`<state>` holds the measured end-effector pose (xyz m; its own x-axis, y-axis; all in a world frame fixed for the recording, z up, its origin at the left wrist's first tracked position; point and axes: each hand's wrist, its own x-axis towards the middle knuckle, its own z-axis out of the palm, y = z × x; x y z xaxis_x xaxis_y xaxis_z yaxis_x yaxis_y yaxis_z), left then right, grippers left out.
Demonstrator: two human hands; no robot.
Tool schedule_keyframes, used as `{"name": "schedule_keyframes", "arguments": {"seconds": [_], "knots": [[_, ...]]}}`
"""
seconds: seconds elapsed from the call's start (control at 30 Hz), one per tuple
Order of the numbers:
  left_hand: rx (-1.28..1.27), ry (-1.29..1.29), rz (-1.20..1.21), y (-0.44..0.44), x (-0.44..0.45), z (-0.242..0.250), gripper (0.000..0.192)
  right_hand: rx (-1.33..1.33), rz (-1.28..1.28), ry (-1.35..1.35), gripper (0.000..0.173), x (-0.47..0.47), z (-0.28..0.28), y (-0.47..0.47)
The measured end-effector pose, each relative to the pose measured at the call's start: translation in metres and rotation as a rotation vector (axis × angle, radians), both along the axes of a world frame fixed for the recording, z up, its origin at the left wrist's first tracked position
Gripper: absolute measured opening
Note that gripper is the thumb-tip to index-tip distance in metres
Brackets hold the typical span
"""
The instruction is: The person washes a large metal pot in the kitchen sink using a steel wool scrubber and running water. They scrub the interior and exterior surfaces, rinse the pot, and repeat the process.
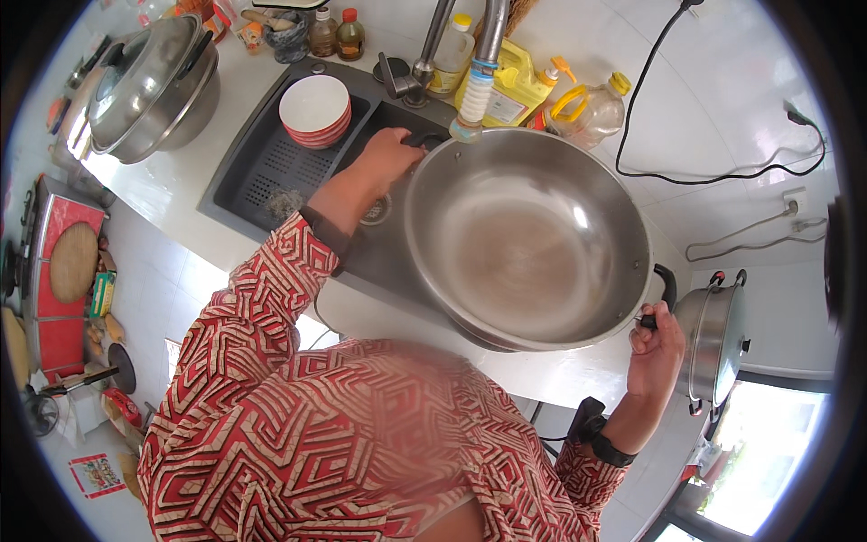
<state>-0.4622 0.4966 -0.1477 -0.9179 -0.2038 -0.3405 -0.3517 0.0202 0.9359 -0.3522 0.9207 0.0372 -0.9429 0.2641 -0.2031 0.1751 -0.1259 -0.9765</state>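
A large stainless steel wok is held tilted over the right side of the dark double sink, with its shiny inside facing me. My left hand grips its black handle at the far left. At the near right, my right hand has its fingers around the other black handle. The bowl looks bare inside, apart from a brownish sheen on the bottom. The faucet's white flexible spout hangs at the wok's far rim; whether they touch I cannot tell.
Several red-and-white bowls are stacked in the left basin. A lidded steel pot stands on the left counter, another steamer pot at the right. Bottles and a yellow jug line the wall. A black cable hangs at right.
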Motion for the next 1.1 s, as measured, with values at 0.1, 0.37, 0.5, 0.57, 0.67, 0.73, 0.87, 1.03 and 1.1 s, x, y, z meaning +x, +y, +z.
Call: {"name": "schedule_keyframes", "arguments": {"seconds": [0.1,0.37,0.5,0.57,0.67,0.73,0.87,1.03,1.1], "knots": [[-0.077,0.063,0.011,-0.005,-0.01,0.014,0.036,-0.083,0.028,-0.048,0.014,0.005,-0.019,0.006],[-0.502,0.162,0.065,-0.005,-0.041,0.026,0.029,-0.037,0.013,-0.152,0.014,0.008,-0.044,-0.007],[-0.677,0.266,0.078,-0.016,-0.063,0.008,0.033,-0.02,0.013,-0.179,0.016,0.007,-0.041,-0.023],[-0.692,0.31,0.062,-0.029,-0.076,0.002,0.033,-0.012,0.024,-0.197,0.016,0.005,-0.037,-0.032],[-0.765,0.374,0.022,-0.044,-0.094,-0.002,0.038,-0.045,0.023,-0.197,0.018,0.003,-0.031,-0.046],[-0.685,0.381,-0.01,-0.053,-0.102,0.0,0.042,-0.062,0.06,-0.208,0.018,0.003,-0.029,-0.053],[-0.782,0.308,-0.084,-0.062,-0.109,0.008,0.042,-0.061,0.119,-0.252,0.021,0.005,-0.028,-0.056],[-1.03,0.359,-0.074,-0.058,-0.113,0.008,0.04,-0.036,0.156,-0.287,0.025,0.008,-0.026,-0.054],[-1.013,0.317,-0.078,-0.062,-0.117,0.01,0.04,-0.026,0.192,-0.27,0.025,0.009,-0.025,-0.054]]}}
